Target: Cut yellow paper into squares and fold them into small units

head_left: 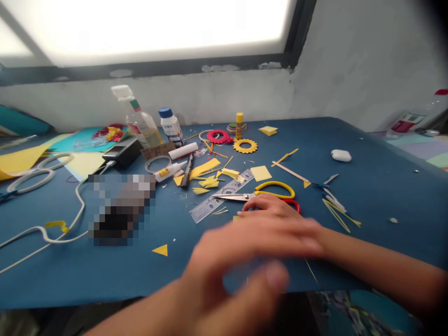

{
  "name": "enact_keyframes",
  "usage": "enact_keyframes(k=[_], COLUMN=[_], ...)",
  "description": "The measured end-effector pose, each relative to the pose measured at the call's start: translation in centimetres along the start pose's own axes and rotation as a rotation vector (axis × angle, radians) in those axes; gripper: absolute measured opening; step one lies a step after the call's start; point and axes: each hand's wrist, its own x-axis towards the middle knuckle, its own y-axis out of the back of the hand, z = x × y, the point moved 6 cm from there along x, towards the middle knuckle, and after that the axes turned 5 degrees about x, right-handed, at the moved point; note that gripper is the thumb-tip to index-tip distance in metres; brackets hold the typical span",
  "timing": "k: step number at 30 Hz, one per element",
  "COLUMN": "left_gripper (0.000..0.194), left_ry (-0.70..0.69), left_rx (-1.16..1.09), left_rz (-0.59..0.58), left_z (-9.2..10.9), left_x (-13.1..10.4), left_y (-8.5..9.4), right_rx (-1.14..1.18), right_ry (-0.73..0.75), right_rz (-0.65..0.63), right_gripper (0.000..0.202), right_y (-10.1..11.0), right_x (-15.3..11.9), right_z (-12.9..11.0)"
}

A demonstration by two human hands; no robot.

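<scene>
My left hand (238, 261) is in the foreground above the table edge, slightly blurred. Its fingers stretch to the right and its thumb is apart, with nothing between them. Beyond it, my right hand (276, 208) lies low over the table, fingers pointing left and slightly bent; its thumb side is partly hidden. A small edge of yellow paper (236, 218) shows beside its fingertips. Just behind that hand are scissors (234, 197) with yellow and red handles, their blades lying across a clear stencil ruler (205, 208). Folded yellow paper pieces (210, 182) and a yellow square (261, 173) lie nearby.
A black marker (187, 171), glue bottle (170, 172), tape roll (158, 164) and glue stick (239, 125) stand or lie farther back. Red (217, 136) and yellow (245, 146) scalloped rings are there too. A pixelated object (122, 210) and white cable (82, 205) lie left; a white case (340, 155) right.
</scene>
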Motion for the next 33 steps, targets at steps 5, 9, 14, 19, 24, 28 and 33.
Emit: enact_keyframes(k=[5, 9, 14, 19, 24, 28, 33], left_gripper=[0.028, 0.035, 0.033, 0.033, 0.022, 0.016, 0.013], left_ry=[0.443, 0.485, 0.460, 0.490, 0.480, 0.545, 0.614], left_rx=[-0.122, -0.132, -0.196, -0.209, -0.236, -0.152, -0.101], left_rz=[-0.058, -0.388, -0.429, -0.432, -0.403, -0.306, -0.286], left_z=[-8.2, -11.4, -11.3, -11.5, -11.9, -11.9, -11.5], left_x=[7.5, 6.7, 5.6, 5.4, 5.3, 5.3, 5.0], left_y=[4.2, 2.3, 1.7, 1.5, 1.1, 1.3, 1.4], right_rx=[0.072, 0.066, 0.027, 0.005, -0.081, -0.052, 0.034], right_ry=[0.064, 0.093, 0.122, 0.143, 0.185, 0.113, -0.180], right_rz=[0.036, 0.003, 0.004, 0.039, -0.044, -0.167, -0.110], right_gripper=[0.019, 0.021, 0.021, 0.018, 0.021, 0.022, 0.027], right_y=[0.0, 0.0, 0.0, 0.4, 0.5, 0.3, 0.0], right_x=[0.0, 0.0, -0.3, -0.2, 0.0, 0.1, 0.5], right_z=[-0.1, -0.2, -0.3, -0.7, -0.8, -0.6, -0.1])
